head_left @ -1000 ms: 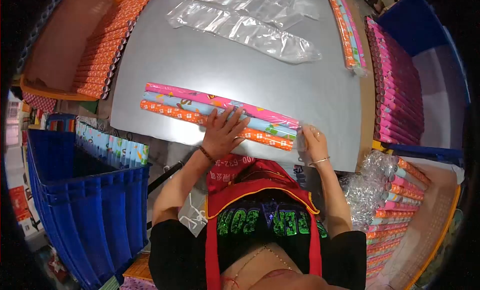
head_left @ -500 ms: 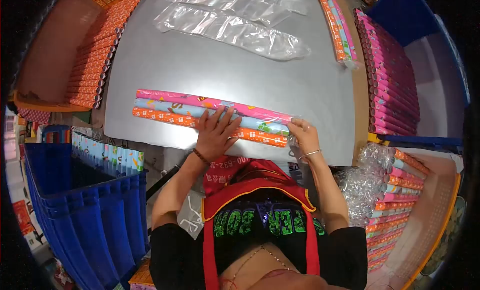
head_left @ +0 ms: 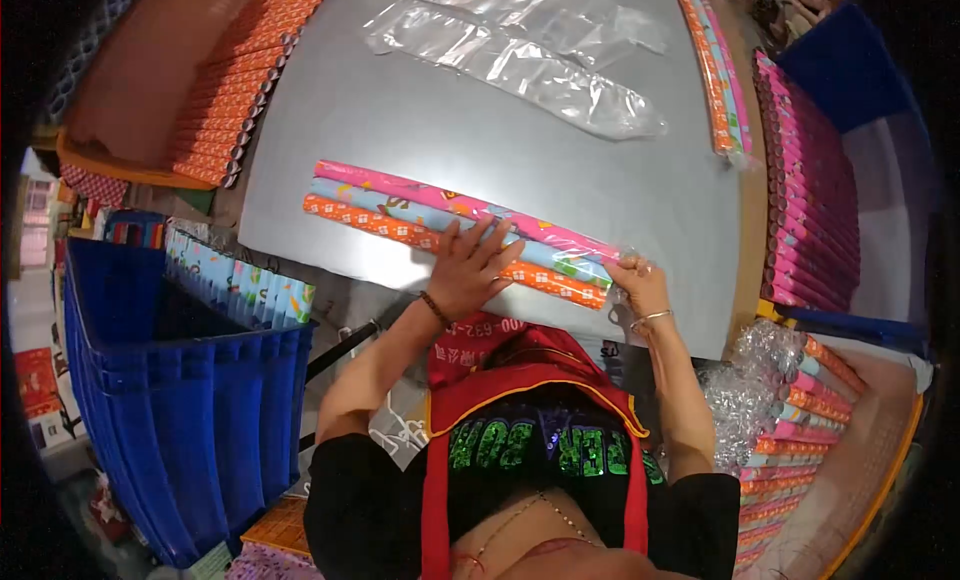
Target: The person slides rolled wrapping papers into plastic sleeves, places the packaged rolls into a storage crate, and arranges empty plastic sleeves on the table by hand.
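Observation:
Three rolls of wrapping paper, a pink roll [head_left: 400,188], a light blue roll [head_left: 400,207] and an orange roll [head_left: 365,217], lie side by side on the grey table, with clear plastic over them. My left hand [head_left: 474,265] rests on the blue and orange rolls near their middle, fingers spread. At the rolls' right end, my right hand [head_left: 640,283] is closed with thumb and fingers on the loose end of the clear plastic bag [head_left: 618,305]. What lies under the right fingers is partly hidden.
Flat clear bags [head_left: 520,75] lie at the back of the table, and another wrapped set [head_left: 715,75] at its right edge. Around stand an orange-roll crate [head_left: 110,165], a blue bin [head_left: 190,370], stacked pink rolls [head_left: 815,195] and a crate of packed sets [head_left: 900,420].
The whole view has shifted, so the table and rolls appear further right and slightly tilted. My left hand stays flat on the rolls, and my right hand keeps to their right end.

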Demonstrator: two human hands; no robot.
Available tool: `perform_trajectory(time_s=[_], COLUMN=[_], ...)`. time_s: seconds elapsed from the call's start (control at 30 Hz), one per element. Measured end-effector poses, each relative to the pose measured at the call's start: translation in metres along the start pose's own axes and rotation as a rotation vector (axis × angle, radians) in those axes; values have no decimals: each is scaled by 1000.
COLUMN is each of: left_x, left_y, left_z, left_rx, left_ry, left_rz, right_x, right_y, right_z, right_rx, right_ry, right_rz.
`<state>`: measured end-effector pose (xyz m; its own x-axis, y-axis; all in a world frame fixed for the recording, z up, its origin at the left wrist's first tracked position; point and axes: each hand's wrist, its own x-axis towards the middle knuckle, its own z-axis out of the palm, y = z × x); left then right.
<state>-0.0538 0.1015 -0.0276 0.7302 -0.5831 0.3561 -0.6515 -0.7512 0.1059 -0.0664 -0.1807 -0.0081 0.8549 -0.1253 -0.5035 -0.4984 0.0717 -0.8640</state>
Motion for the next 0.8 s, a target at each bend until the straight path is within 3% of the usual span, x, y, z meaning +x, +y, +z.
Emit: perform_trajectory(time_s=[0.47,0.8], left_x=[4,3], left_y=[5,4], left_z=[2,2], left_rx=[65,48], left_ry=[106,60], left_rz=[-7,5], right_x=[1,2], right_y=[-15,0], right_z=[-1,-6], right_rx=[85,-98], right_ry=[-53,-31], right_rz=[165,10])
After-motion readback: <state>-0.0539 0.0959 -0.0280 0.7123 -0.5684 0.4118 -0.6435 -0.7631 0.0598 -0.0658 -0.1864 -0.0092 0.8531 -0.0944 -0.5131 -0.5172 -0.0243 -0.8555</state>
